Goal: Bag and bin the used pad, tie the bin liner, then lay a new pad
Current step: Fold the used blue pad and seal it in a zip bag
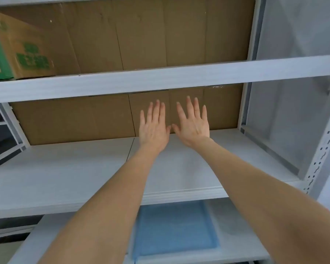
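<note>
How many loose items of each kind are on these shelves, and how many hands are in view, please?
Blue pad: 1
Cardboard box: 1
Hands: 2 (left hand, right hand)
Total: 4

Grey metal shelving (160,77) w/ cardboard backing (141,35); carton (17,50) top-left.

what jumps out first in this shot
Two bare arms reach out at centre, the left hand and right hand spread open side by side above the white middle shelf. A blue pad lies on the shelf below, and a green-printed cardboard box sits top left.
</note>
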`<state>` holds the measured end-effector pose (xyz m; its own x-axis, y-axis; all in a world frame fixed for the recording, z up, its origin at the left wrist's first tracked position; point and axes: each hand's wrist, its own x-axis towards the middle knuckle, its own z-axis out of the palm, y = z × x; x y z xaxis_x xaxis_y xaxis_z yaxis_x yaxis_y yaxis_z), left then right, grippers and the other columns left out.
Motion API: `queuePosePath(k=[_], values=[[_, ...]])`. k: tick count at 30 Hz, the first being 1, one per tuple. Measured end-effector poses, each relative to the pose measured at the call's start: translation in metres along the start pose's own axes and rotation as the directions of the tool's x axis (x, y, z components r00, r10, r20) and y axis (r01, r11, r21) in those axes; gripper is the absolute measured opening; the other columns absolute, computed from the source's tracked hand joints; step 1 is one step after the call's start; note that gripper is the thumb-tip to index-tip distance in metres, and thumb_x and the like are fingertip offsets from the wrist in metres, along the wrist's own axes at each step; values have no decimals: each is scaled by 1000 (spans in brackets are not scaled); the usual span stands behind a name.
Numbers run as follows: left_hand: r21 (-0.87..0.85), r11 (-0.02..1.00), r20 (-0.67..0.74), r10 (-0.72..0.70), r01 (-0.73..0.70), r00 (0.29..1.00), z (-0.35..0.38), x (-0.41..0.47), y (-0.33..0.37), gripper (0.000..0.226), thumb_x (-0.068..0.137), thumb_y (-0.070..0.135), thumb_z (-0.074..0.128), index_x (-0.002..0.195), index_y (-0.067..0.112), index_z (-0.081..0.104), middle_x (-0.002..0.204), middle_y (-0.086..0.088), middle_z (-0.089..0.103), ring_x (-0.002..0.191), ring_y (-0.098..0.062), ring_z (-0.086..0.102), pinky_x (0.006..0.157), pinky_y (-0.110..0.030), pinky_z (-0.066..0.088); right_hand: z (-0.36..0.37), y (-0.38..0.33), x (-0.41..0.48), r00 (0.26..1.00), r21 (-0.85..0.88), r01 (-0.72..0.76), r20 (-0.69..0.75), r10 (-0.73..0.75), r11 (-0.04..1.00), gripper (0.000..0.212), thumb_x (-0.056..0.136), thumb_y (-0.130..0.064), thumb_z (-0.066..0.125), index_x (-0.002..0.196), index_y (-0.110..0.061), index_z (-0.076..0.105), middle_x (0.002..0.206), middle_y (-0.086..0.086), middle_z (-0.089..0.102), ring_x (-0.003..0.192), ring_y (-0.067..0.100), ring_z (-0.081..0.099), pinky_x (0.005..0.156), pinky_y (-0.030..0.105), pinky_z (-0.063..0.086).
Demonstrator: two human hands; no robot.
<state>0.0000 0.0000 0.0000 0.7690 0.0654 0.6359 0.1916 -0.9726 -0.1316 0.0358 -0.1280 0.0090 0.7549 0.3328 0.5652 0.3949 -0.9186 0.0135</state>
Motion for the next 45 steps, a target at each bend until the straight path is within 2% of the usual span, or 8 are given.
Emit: queuePosePath(k=[15, 31, 45], values=[[23, 1000, 64, 2, -4, 998, 14, -4, 5, 73, 100, 48, 27, 152, 10, -8, 161, -6, -8, 149, -23, -6, 120, -48, 2, 16, 1, -3, 1000, -44, 3, 29, -2, 999, 74, 97, -55, 29, 154, -21, -4, 160, 13, -11, 147, 33, -12, 119, 52, -1], [-17, 999, 17, 38, -37, 999, 28, -12, 9, 73, 99, 38, 41, 153, 9, 0, 161, -6, 1, 149, -23, 3, 121, -44, 9, 32, 6, -11, 999, -20, -7, 39, 8, 1000, 73, 96, -50, 34, 154, -21, -1, 160, 13, -7, 148, 32, -10, 119, 51, 0], [-49, 998, 114, 34, -28, 993, 50, -28, 13, 72, 99, 38, 38, 153, 11, -2, 161, -6, -3, 149, -22, 0, 121, -43, 8, 55, 6, -22, 994, -13, -19, 107, 20, 1000, 73, 96, -49, 35, 154, -21, -1, 160, 13, -8, 148, 32, -10, 119, 51, 1]])
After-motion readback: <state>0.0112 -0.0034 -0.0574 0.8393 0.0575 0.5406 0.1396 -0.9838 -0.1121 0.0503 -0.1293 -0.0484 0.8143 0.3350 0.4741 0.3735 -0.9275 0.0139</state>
